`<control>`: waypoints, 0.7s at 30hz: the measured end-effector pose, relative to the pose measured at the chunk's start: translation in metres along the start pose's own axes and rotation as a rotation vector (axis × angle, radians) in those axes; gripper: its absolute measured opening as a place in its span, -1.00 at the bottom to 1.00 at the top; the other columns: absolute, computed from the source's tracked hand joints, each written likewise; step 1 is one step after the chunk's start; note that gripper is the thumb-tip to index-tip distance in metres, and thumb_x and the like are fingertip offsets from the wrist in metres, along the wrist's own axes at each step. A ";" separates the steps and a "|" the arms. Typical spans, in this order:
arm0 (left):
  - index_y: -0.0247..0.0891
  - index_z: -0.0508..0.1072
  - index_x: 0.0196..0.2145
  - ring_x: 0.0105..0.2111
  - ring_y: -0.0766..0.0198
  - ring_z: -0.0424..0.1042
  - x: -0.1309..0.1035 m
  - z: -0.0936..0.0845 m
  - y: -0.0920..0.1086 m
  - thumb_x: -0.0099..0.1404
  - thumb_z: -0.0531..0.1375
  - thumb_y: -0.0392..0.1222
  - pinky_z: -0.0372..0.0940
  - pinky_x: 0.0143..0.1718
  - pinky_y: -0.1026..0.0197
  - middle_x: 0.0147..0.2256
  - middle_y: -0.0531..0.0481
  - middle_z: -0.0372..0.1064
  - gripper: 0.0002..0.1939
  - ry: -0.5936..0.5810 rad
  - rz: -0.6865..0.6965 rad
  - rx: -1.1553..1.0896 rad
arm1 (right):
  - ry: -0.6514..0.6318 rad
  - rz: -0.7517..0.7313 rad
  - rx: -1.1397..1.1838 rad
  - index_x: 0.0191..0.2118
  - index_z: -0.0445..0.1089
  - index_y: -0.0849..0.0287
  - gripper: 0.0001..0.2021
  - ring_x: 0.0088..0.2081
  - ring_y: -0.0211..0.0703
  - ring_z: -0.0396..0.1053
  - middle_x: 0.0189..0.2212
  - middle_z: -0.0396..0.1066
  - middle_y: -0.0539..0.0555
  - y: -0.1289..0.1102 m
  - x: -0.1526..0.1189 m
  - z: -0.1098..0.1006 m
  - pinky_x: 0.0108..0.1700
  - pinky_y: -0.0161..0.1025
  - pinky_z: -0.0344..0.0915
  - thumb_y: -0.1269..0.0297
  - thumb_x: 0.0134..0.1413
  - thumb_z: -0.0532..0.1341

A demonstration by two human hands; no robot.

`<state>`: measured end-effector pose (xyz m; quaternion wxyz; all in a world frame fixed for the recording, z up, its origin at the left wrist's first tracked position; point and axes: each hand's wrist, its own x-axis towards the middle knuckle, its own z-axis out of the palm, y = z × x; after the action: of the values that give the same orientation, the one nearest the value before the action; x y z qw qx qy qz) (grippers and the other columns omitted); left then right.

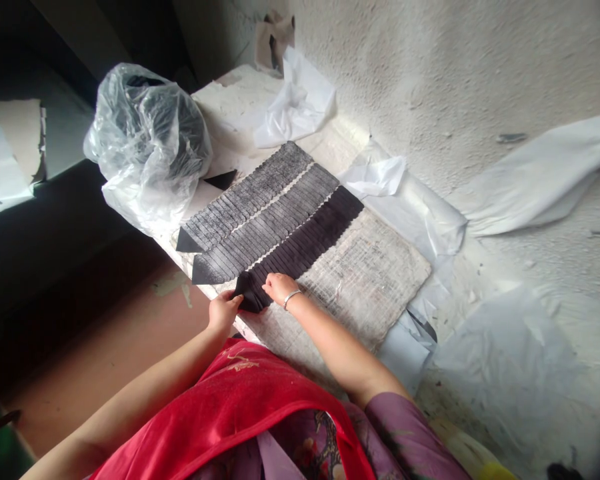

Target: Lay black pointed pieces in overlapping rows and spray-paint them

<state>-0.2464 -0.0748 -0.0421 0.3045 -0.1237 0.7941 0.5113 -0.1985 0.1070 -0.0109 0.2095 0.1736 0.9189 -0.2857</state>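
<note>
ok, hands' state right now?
Left hand: closed, pinching the near end of the row of black strips.
Right hand: fingers curled at the same row; grip unclear.

Pale table (233, 100), plastic bag (147, 127), board (380, 267) bearing strips (273, 220)

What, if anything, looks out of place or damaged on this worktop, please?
A flat black triangular piece lies apart from the three orderly rows of dark overlapping pieces, near the bulging clear plastic bag. It looks odd because it sits outside every row.
</note>
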 end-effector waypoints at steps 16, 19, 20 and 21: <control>-0.32 0.52 -0.27 -0.49 0.22 0.45 -0.001 -0.006 -0.005 -0.05 0.27 -0.13 0.36 -0.44 0.23 -0.44 -0.08 0.48 -0.65 -0.013 -0.021 -0.008 | -0.014 0.120 -0.081 -0.24 0.41 0.21 -0.79 -0.16 -0.09 0.42 -0.23 0.48 0.20 -0.015 0.003 -0.001 -0.17 -0.25 0.28 0.20 0.08 0.16; -0.32 0.53 -0.28 -0.47 0.20 0.46 0.000 -0.009 -0.004 -0.06 0.29 -0.14 0.35 -0.39 0.21 -0.47 -0.07 0.48 -0.65 -0.009 -0.016 0.020 | -0.013 0.131 -0.090 -0.23 0.41 0.22 -0.78 -0.16 -0.07 0.42 -0.23 0.48 0.22 -0.016 0.002 -0.004 -0.18 -0.25 0.28 0.19 0.08 0.16; -0.31 0.54 -0.28 -0.47 0.19 0.46 0.000 -0.010 -0.004 -0.07 0.29 -0.15 0.36 -0.38 0.20 -0.47 -0.06 0.48 -0.66 -0.010 -0.011 0.026 | -0.005 0.131 -0.095 -0.23 0.41 0.23 -0.77 -0.16 -0.06 0.43 -0.23 0.48 0.23 -0.017 0.002 -0.004 -0.18 -0.24 0.28 0.18 0.08 0.16; -0.31 0.54 -0.28 -0.46 0.18 0.46 0.001 -0.011 -0.003 -0.07 0.29 -0.15 0.36 -0.36 0.19 -0.47 -0.06 0.48 -0.66 -0.012 -0.007 0.030 | 0.003 0.132 -0.100 -0.22 0.40 0.24 -0.76 -0.16 -0.05 0.43 -0.23 0.48 0.23 -0.017 0.001 -0.005 -0.18 -0.23 0.28 0.18 0.07 0.17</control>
<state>-0.2493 -0.0857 -0.0413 0.3127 -0.1189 0.7994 0.4990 -0.2085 0.0968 -0.0001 0.2348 0.2235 0.9189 -0.2247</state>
